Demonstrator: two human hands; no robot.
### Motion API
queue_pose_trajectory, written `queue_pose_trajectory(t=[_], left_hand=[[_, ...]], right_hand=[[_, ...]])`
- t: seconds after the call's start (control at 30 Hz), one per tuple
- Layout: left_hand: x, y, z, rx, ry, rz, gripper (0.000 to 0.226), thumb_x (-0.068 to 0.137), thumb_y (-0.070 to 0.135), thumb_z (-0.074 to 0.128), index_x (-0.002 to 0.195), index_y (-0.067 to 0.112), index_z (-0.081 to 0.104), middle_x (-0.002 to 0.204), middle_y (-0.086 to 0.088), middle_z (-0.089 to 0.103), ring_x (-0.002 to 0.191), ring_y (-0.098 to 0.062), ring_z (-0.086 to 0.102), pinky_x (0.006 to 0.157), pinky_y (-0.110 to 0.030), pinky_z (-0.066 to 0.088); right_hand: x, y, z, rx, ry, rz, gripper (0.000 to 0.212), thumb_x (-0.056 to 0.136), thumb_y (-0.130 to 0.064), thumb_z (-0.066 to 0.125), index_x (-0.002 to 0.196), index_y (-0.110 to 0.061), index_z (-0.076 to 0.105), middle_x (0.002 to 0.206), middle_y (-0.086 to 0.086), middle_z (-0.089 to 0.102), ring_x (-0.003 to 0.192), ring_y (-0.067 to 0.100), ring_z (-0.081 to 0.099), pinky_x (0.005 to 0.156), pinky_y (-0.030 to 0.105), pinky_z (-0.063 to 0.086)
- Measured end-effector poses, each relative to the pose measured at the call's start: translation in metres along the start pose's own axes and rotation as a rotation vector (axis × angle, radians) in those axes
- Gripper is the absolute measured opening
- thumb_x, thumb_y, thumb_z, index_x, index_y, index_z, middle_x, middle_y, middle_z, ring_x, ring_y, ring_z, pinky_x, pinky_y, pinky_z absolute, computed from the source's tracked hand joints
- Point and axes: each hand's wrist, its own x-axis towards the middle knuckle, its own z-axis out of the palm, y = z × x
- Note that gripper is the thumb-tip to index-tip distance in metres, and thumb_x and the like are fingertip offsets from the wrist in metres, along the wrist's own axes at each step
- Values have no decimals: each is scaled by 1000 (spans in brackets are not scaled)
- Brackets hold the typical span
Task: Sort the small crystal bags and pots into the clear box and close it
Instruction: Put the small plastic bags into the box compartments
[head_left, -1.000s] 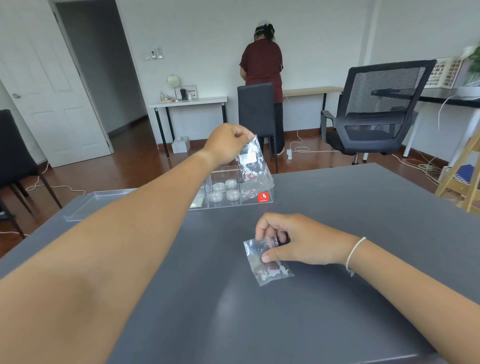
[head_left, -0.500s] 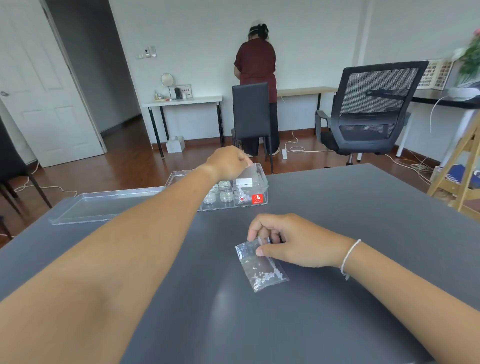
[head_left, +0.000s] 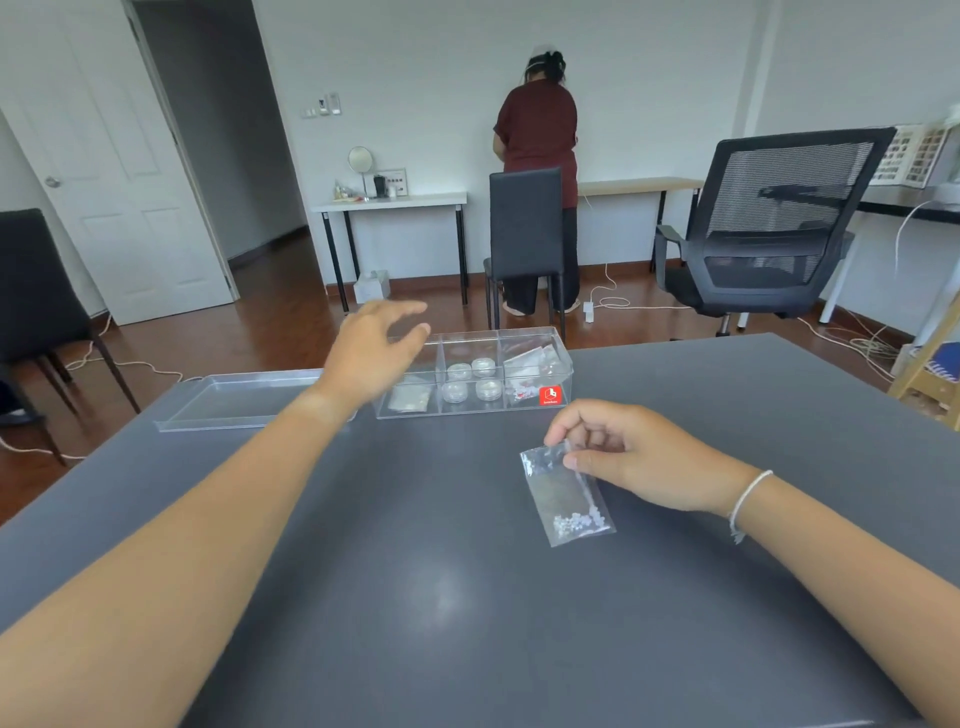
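Note:
The clear box stands open at the far middle of the grey table, split into three compartments. Its right one holds a bag with red and white crystals, the middle one several small round pots, the left one a bag of pale crystals. My left hand hovers over the box's left end, fingers spread, holding nothing. My right hand pinches the top of a small clear bag of white crystals that lies on the table nearer to me.
The box's clear lid lies flat on the table left of the box. Beyond the table stand a black chair and a mesh office chair. A person in a dark red top faces the far desk.
My left hand lowered the red-and-white crystal bag into the right compartment, let go and drew back to the left, now open. My right hand keeps its pinch on the white crystal bag.

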Motion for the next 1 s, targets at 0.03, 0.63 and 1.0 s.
queue_pose_trajectory(t=[0.03, 0.63, 1.0], left_hand=[[-7, -7, -5, 0, -11, -18, 37, 85, 35, 56, 121, 27, 57, 128, -5, 54, 121, -22, 47, 102, -27, 32], [-37, -45, -4, 47, -200, -54, 58, 86, 43, 54, 139, 29, 34, 154, 2, 24, 141, -13, 23, 110, -24, 17], [-36, -47, -4, 44, -183, -44, 56, 86, 43, 53, 138, 31, 34, 154, 4, 25, 141, -15, 24, 112, -29, 21]], right_hand=[[1, 0, -1, 26, 24, 2, 14, 84, -13, 58, 88, -26, 61, 69, -12, 50, 64, 7, 46, 67, 14, 40], [95, -3, -49, 59, 550, 143, 17, 85, -14, 55, 97, -23, 63, 81, -9, 61, 67, 2, 51, 61, 15, 40], [127, 1, -33, -71, 443, 248, 18, 84, -8, 56, 96, -16, 66, 102, 6, 66, 89, 17, 59, 79, 27, 45]])
